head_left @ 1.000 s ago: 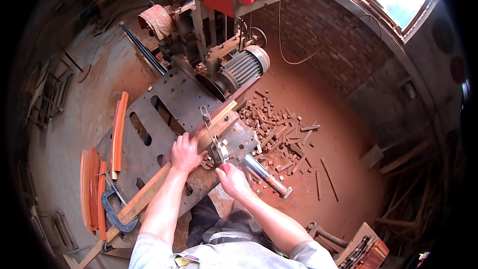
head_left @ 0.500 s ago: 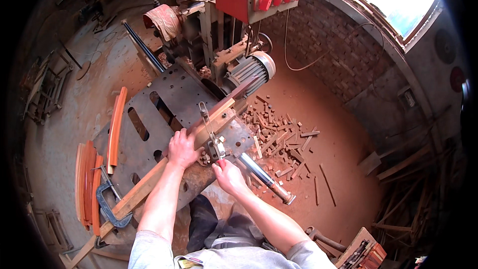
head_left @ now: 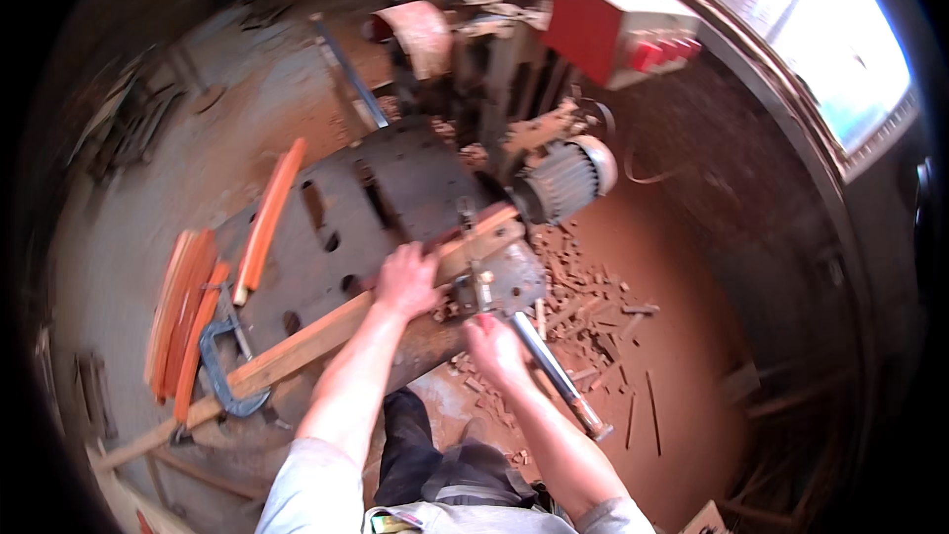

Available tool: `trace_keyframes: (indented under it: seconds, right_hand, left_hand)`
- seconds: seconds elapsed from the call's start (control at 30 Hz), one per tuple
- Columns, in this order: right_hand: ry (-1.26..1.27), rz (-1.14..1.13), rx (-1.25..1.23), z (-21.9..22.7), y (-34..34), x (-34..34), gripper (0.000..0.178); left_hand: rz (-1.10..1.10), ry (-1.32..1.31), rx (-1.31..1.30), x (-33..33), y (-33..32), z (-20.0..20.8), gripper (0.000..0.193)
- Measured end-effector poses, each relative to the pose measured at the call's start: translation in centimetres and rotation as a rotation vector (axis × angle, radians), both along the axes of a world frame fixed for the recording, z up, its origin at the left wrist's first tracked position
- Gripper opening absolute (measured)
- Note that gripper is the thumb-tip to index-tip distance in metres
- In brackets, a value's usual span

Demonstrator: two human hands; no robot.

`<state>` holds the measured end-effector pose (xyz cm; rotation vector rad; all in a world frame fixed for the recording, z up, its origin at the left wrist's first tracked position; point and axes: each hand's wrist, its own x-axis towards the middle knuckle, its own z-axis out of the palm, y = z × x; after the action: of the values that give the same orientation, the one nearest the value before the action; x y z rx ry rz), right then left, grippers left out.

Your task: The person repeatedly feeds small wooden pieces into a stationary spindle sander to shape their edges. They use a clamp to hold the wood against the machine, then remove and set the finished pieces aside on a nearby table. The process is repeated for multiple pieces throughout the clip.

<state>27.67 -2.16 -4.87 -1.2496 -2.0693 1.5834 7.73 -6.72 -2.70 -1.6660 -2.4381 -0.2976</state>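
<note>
On the grey steel machine table, my left hand presses its bent fingers on a dark reddish wooden strip lying along the pale wooden fence. My palm covers the strip's near end. To the right, my right hand is closed round the red handle of a metal toggle clamp, mounted beside the fence. Past the clamp sits a grey ribbed motor at the fence's far end. Motion blur smears the fingers and the clamp's arm.
A blue C-clamp grips the fence's left end. Curved orange-brown wooden pieces lie at the table's left, with more farther in. A steel bar juts out at right above scattered offcuts. A red switch box hangs above.
The whole view has swung, so the machine appears farther right. The reddish strip stuck out past the fence end by the motor before; now that length no longer shows. Both hands keep their places.
</note>
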Motion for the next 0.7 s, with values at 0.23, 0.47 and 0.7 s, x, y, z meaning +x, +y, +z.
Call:
trace_keyframes:
  seconds: [0.23, 0.47, 0.7]
  right_hand:
    - [0.108, -0.049, -0.101, -3.2, 1.5, 0.4, 0.035]
    - [0.004, 0.047, -0.016, -2.9, 3.4, 0.1, 0.042]
    - [0.033, 0.08, 0.029, -0.9, 4.0, -1.5, 0.044]
  left_hand:
    - [0.006, -0.019, -0.028, 0.5, 1.0, 0.0, 0.071]
    - [0.042, 0.055, 0.02, -0.3, 1.7, -2.2, 0.069]
    - [0.048, 0.043, 0.143, -1.4, 2.3, -1.7, 0.067]
